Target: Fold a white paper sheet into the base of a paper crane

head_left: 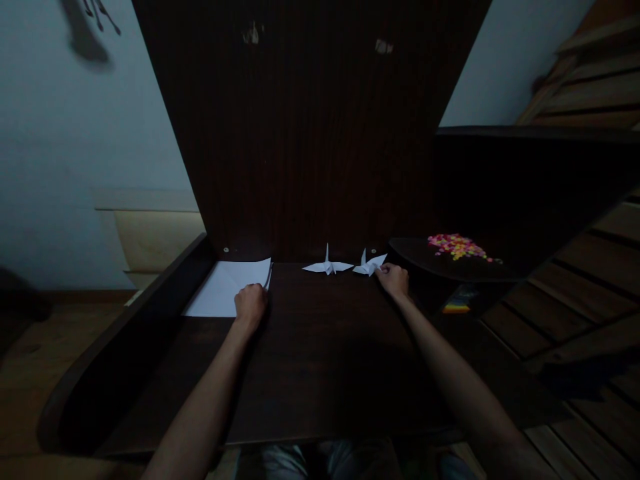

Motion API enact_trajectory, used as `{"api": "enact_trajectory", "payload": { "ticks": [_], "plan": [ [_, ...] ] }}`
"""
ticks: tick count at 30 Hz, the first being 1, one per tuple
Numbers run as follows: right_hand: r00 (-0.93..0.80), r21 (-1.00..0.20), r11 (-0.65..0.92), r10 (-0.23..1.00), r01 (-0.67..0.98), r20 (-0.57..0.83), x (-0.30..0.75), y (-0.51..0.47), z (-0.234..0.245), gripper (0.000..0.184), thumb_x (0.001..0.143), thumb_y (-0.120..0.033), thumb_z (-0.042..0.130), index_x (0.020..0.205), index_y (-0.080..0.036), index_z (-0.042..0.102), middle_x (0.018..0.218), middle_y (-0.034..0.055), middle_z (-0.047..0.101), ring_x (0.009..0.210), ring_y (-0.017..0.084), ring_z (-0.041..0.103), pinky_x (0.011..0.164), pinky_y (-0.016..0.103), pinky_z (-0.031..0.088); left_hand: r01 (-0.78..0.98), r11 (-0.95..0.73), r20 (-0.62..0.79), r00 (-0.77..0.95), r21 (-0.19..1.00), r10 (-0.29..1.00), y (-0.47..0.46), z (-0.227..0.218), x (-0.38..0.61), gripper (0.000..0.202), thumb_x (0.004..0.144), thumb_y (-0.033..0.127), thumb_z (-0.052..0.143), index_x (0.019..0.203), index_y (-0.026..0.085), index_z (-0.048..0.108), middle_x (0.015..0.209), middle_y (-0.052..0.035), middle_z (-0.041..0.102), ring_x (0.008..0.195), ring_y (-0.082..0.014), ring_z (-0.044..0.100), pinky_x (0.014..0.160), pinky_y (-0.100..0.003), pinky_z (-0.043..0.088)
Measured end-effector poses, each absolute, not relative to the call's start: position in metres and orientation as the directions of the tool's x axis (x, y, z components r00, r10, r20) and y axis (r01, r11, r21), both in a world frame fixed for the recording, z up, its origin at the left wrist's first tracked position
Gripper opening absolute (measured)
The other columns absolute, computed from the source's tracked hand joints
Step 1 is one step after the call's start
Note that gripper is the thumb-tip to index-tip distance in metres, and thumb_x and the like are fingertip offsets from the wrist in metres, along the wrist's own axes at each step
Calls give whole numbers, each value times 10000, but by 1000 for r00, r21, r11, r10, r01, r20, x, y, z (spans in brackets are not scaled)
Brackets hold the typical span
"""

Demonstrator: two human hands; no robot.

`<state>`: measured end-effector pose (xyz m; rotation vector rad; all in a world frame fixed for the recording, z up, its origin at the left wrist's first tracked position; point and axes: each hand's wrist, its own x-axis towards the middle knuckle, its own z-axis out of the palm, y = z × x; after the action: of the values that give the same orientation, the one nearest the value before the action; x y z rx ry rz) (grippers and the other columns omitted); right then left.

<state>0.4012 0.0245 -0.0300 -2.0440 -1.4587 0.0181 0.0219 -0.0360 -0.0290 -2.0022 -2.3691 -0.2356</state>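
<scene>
Two white folded paper cranes stand at the back of a dark wooden desk. My right hand (395, 279) pinches the edge of the right paper crane (369, 267), which still touches or nearly touches the desk. The other crane (328, 267) sits to its left with its wings spread. At the left lies a stack of white paper (220, 287). Curled into a fist, my left hand (251, 304) rests on the right edge of that stack. Its fingertips are hidden, so I cannot make out what they may hold.
A dark desk (310, 373) has a raised side panel (125, 353) at the left and a tall back board (310, 133). On a rounded shelf (410, 252) at the right lies a heap of small colourful pieces (457, 247). Wooden slats (595, 287) stand farther right.
</scene>
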Motion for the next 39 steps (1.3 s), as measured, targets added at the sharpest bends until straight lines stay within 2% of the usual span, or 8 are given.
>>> {"api": "enact_trajectory", "payload": {
  "ticks": [5, 9, 17, 22, 24, 26, 33, 39],
  "plan": [
    [400, -492, -202, 851, 847, 340, 397, 15, -27, 332, 719, -421, 668, 965, -203, 711, 867, 80, 721, 814, 245, 668, 674, 302, 481, 971, 194, 115, -210, 141, 971, -36, -28, 21, 356, 914, 273, 423, 976, 94, 724, 954, -234, 704, 919, -335, 683, 710, -350, 493],
    [387, -474, -136, 784, 870, 486, 393, 1, -23, 400, 728, -489, 631, 977, -182, 690, 983, 104, 662, 915, 273, 619, 761, 350, 481, 960, 214, 102, -235, 183, 967, -37, -24, 22, 339, 899, 286, 453, 960, 107, 734, 968, -228, 708, 924, -329, 682, 704, -337, 484],
    [146, -439, 312, 653, 842, 743, 348, -32, -7, 199, 802, -347, 561, 784, -177, 662, 830, 81, 620, 865, 234, 573, 835, 354, 461, 923, 251, 72, -282, 291, 957, -37, -18, 17, 305, 861, 325, 530, 948, 129, 747, 987, -211, 719, 943, -320, 679, 692, -317, 463],
    [-90, -689, 487, 845, 536, 527, 288, -47, -11, 128, 790, -263, 573, 734, -195, 665, 719, 25, 621, 672, 160, 544, 671, 288, 468, 892, 269, 83, -319, 364, 944, -34, -17, 9, 314, 852, 340, 536, 976, 152, 755, 999, -191, 729, 947, -304, 681, 699, -309, 457],
    [-163, -899, 364, 929, 243, 333, 259, -44, -20, 97, 760, -281, 624, 756, -197, 672, 728, 11, 640, 654, 143, 555, 590, 250, 463, 878, 276, 89, -335, 391, 938, -32, -17, 6, 313, 841, 338, 550, 991, 156, 756, 993, -184, 734, 948, -302, 682, 699, -308, 458],
    [-230, -986, 166, 961, 28, 155, 228, -37, -30, 132, 747, -320, 646, 762, -189, 655, 690, 7, 639, 573, 132, 553, 468, 222, 429, 865, 280, 96, -348, 417, 933, -30, -17, 4, 305, 828, 325, 568, 997, 154, 756, 986, -178, 738, 947, -297, 683, 704, -303, 457],
    [-242, -994, 29, 969, -107, 54, 142, -2, -58, 220, 826, -381, 620, 750, -184, 560, 653, 22, 639, 534, 122, 608, 468, 234, 521, 819, 283, 111, -385, 498, 916, -26, -19, -3, 278, 800, 321, 600, 929, 145, 771, 936, -159, 751, 933, -281, 694, 699, -279, 449],
    [-213, -995, 97, 972, -9, 97, 110, 14, -70, 195, 859, -375, 577, 787, -196, 544, 632, -21, 584, 470, 93, 549, 403, 185, 453, 773, 302, 117, -434, 558, 893, -27, -20, -7, 258, 779, 318, 607, 885, 150, 770, 893, -146, 755, 912, -279, 697, 707, -279, 455]
  ]
}}
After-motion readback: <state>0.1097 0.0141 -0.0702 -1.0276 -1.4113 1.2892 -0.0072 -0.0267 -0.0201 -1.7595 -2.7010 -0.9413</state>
